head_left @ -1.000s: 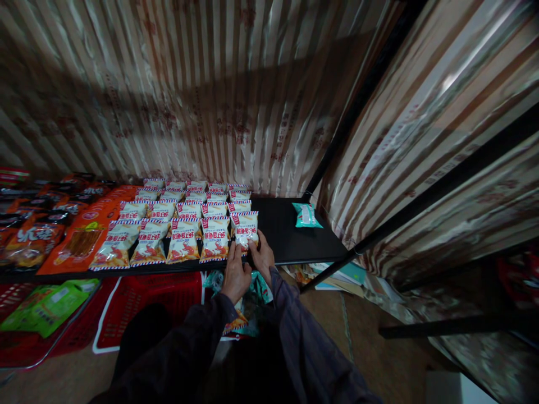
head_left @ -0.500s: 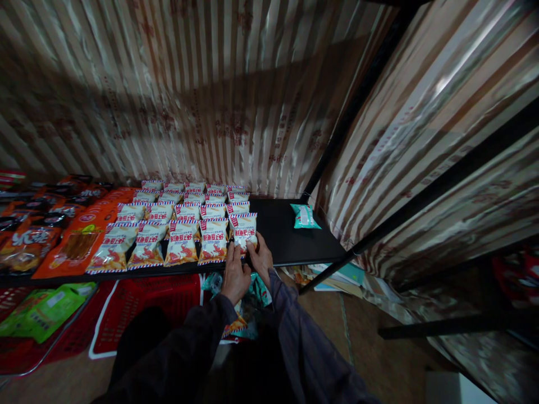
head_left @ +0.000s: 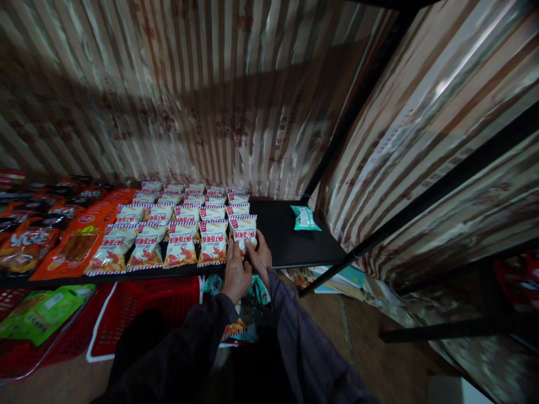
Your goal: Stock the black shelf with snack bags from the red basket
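Snack packet (head_left: 243,226), white with red lettering, stands at the right end of the front row on the black shelf (head_left: 295,247), its lower part covered by hands. The fingers of the left hand (head_left: 237,275) lie against its lower left, those of the right hand (head_left: 261,258) against its lower right; whether they grip it, I cannot tell. A turquoise packet (head_left: 305,217) lies apart, farther right. Below, the left sleeve (head_left: 189,342) partly hides a red basket (head_left: 177,292); dimness blurs the wrappers (head_left: 240,326) between the forearms.
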### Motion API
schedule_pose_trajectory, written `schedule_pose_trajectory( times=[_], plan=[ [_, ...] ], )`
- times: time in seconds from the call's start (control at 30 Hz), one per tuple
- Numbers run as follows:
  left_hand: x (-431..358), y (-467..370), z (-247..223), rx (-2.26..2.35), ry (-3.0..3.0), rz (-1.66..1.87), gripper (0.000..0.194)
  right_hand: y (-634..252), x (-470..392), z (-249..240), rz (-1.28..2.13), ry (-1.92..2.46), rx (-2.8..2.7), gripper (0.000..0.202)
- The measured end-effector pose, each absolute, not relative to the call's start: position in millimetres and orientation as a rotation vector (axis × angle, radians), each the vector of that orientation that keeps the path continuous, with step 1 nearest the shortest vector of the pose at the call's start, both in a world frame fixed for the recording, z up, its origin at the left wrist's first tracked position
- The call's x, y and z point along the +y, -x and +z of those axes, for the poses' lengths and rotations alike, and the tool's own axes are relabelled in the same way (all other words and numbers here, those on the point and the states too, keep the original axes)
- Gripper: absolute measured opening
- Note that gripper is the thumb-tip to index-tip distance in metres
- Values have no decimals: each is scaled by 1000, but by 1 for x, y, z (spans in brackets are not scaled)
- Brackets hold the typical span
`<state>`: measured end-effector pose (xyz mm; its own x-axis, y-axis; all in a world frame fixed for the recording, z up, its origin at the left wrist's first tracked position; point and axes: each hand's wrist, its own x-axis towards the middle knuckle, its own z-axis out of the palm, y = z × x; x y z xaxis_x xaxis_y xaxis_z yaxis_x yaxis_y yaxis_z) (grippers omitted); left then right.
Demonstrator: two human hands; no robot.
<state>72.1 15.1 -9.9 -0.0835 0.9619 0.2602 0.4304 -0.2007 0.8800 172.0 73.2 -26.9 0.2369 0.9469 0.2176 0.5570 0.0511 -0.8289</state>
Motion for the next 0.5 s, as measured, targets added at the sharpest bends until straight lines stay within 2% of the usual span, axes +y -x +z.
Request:
schedule_pose_trajectory(
  times=[0.33,0.5],
  plan=[
    [38,-76,-6,1575,-1564,1294,72,-180,93,-18,703,1563,-1355,69],
    [48,-77,1,1619,-1505,1241,70,-183,97,-17,766,1526,-1364,67]
  ],
)
